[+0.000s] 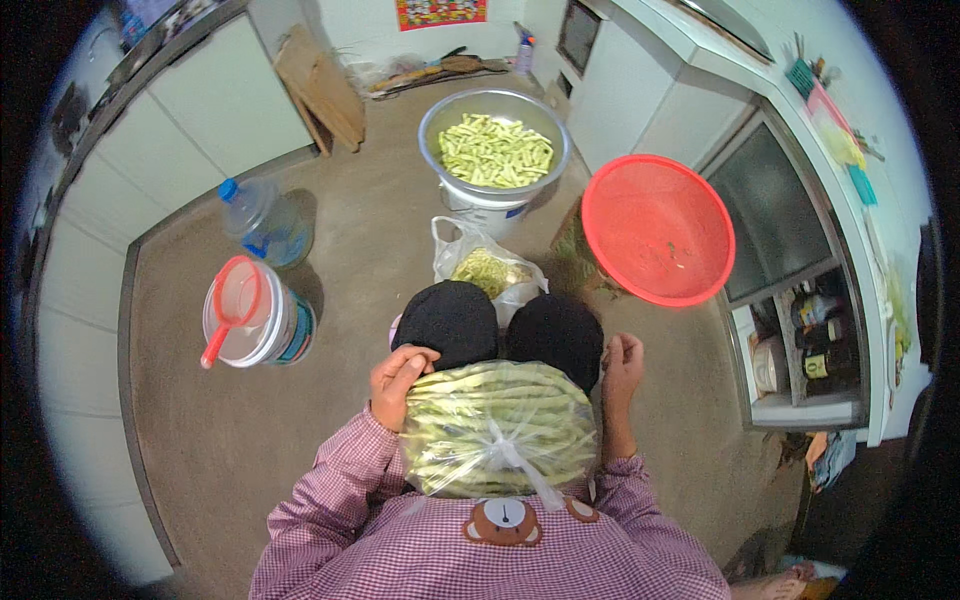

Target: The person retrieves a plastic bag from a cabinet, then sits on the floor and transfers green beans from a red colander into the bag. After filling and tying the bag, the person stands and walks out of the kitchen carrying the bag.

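A knotted clear plastic bag [499, 431] packed with long green beans lies across my lap, its twisted tie on the upper side. My left hand [397, 386] is at the bag's left end by my left knee, thumb and fingers curled; whether it pinches the plastic is unclear. Beside my right knee is my right hand [622, 364], apart from the bag, with bent fingers and partly hidden fingertips. Just beyond my knees sits an open white plastic bag [517, 289] with greenish scraps. Farther out, a metal basin [427, 154] of broken bean pieces rests on a white bucket [480, 210].
A red plastic basin [656, 225] with a few scraps stands front right. On the left are a lidded bucket [292, 330] with a red-handled strainer [238, 289] and a large clear water bottle [270, 225]. Boards [319, 90] lean on cabinets; an open shelf [810, 405] is at right.
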A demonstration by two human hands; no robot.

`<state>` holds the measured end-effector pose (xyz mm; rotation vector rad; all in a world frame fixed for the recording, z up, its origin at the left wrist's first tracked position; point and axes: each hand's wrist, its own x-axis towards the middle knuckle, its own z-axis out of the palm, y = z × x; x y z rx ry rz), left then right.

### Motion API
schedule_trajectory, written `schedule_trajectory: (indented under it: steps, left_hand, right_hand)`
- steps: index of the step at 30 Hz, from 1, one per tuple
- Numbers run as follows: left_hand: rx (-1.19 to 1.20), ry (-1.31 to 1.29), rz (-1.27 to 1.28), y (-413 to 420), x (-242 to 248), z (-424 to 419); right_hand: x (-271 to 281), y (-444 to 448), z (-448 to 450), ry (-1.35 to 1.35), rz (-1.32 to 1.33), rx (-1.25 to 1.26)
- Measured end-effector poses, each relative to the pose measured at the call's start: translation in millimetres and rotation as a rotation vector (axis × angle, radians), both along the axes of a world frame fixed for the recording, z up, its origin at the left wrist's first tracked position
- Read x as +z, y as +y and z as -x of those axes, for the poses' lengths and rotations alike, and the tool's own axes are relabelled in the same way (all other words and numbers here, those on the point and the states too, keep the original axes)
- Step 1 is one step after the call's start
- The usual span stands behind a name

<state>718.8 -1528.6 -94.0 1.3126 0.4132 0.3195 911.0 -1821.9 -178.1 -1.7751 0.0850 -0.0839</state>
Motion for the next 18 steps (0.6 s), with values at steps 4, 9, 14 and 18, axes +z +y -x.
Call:
schedule_trajectory:
  steps: [4, 9, 14, 18]
  left_hand:
    - [0.033, 0.039, -0.005, -1, 3, -1]
    - [0.051, 0.033, -0.060, 2, 1, -7]
    - [0.054, 0.041, -0.038, 0, 1, -12]
    - [0.058, 0.066, -0.029, 2, 6, -10]
  right_hand:
    - [12, -18, -43, 0.200, -0.379, -0.308]
    - [20, -53, -106, 0.360, -0.528, -0.254]
    - [12, -64, -152, 0.517, -0.545, -0.052]
    - [4, -50, -160, 0.437, -0.493, -0.045]
